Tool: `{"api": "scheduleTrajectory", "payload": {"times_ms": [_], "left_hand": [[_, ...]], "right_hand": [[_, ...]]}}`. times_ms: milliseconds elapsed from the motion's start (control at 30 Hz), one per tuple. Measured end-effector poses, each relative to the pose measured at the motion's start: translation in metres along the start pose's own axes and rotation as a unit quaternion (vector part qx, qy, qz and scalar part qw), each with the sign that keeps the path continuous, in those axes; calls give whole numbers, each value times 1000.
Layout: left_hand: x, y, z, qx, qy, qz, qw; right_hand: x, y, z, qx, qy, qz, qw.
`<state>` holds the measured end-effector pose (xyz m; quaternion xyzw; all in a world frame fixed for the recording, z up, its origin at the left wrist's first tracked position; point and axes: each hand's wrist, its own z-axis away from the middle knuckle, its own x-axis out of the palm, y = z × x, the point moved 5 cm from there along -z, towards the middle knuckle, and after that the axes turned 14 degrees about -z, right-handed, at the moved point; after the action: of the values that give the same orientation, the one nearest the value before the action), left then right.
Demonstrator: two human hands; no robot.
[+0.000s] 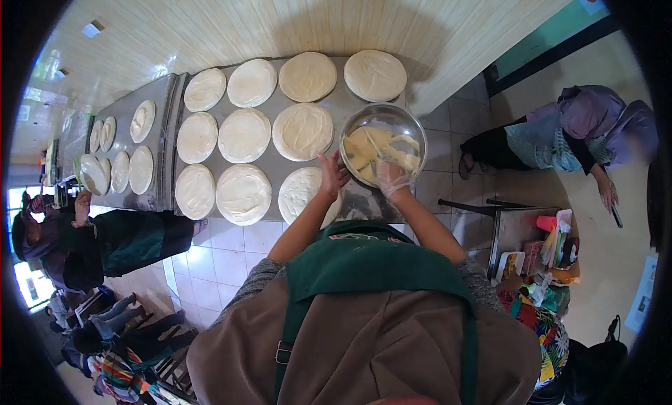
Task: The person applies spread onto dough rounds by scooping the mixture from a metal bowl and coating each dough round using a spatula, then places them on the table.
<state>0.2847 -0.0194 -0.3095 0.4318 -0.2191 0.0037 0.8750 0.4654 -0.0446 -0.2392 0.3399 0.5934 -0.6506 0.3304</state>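
A steel bowl (418, 125) stands at the right end of the metal table, with a pale yellow creamy mixture (364, 144) in it. My right hand (393, 177), in a clear plastic glove, reaches over the bowl's near side into the mixture. Its fingers look curled around a thin pale thing, too unclear to name. Beside the bowl's left rim is my left hand (332, 175), bare, fingers apart; whether it touches the rim I cannot tell. Just left of that hand lies a dough round (302, 193) with a bumpy top, partly covered by my forearm.
Several flat dough rounds (243, 135) lie in rows on the metal table (334, 65). A second table (157, 97) at left holds more; a person in a green apron (133, 240) works there. At right, another person (581, 132) stands near a small table (514, 226) with containers.
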Motion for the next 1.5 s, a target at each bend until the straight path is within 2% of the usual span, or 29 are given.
{"api": "scheduleTrajectory", "payload": {"times_ms": [67,167,267,367,467,500,567,633,667,700,733,800,833,867,967,1067,1167,1267,1367,1500], "left_hand": [[1,11,3,-18,11,-10,1000],[1,24,-3,-27,17,-2,1000],[-1,24,-5,-45,8,46,998],[2,19,-3,-53,26,56,997],[9,25,4,-47,34,39,998],[7,23,3,-44,30,32,998],[4,20,1,-40,27,23,999],[-3,9,0,-38,29,16,999],[-11,2,6,-28,86,-33,995],[-20,-5,21,-20,142,-83,986],[-33,-8,45,21,245,-172,954],[-58,-10,103,103,433,-334,830],[-76,-29,124,25,526,-397,752],[-83,-41,144,-107,553,-401,722],[-97,-58,161,-216,555,-315,739],[-102,-66,160,-211,578,-332,715],[-103,-68,162,-113,504,-165,840],[-92,-32,157,36,331,-72,940],[-37,60,172,87,212,-49,972],[-15,111,144,154,135,-51,978]], "right_hand": [[11,-4,1,-61,49,12,997],[16,-23,4,33,-98,-31,994],[27,-33,8,58,-127,-78,987],[52,-24,7,16,-86,-101,991],[64,-11,5,-20,14,-187,982],[65,-5,5,28,-16,-296,954],[67,5,6,124,-74,-498,855],[55,0,15,223,-110,-685,685],[48,-5,18,266,-125,-759,581],[43,-6,17,259,-121,-763,579],[39,-6,17,252,-117,-768,577],[27,-3,14,251,-104,-765,584],[18,-2,16,261,-96,-757,591],[10,1,18,273,-90,-748,598],[-2,10,21,248,-114,-749,604],[-27,5,28,253,-98,-753,599],[-41,8,28,240,-104,-757,599],[-64,6,28,225,-117,-741,622],[-99,-7,28,225,-109,-698,671],[-136,-31,25,185,-128,-710,667]]}}
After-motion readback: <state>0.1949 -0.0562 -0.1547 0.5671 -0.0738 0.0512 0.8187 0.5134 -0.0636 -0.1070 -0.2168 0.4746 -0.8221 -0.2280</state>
